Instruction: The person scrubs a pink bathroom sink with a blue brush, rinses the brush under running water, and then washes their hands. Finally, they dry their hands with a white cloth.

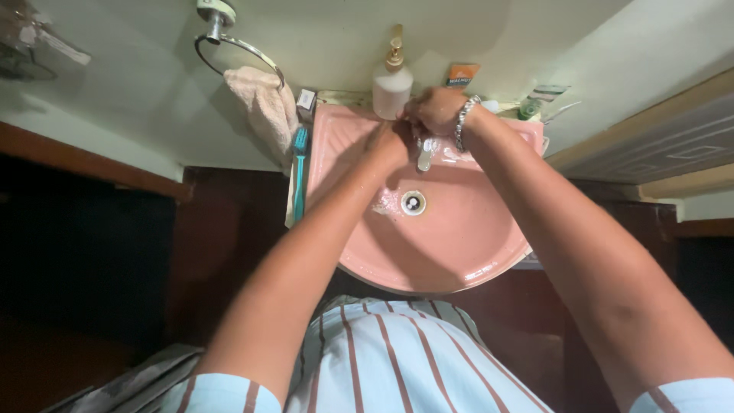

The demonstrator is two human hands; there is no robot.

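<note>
Head view is showing both hands meeting over the tap point(425, 153) at the upper middle of the frame: the right hand point(436, 111) is curling its fingers closed around the left hand point(394, 140), whose own fingers are hidden, above the pink sink point(466, 245). A soap bottle point(392, 88) is standing just behind.

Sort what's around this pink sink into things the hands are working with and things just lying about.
In use: left hand and right hand together above the tap, over the pink sink.

Lying about: soap pump bottle, teal toothbrush, towel on its ring, orange box.
</note>
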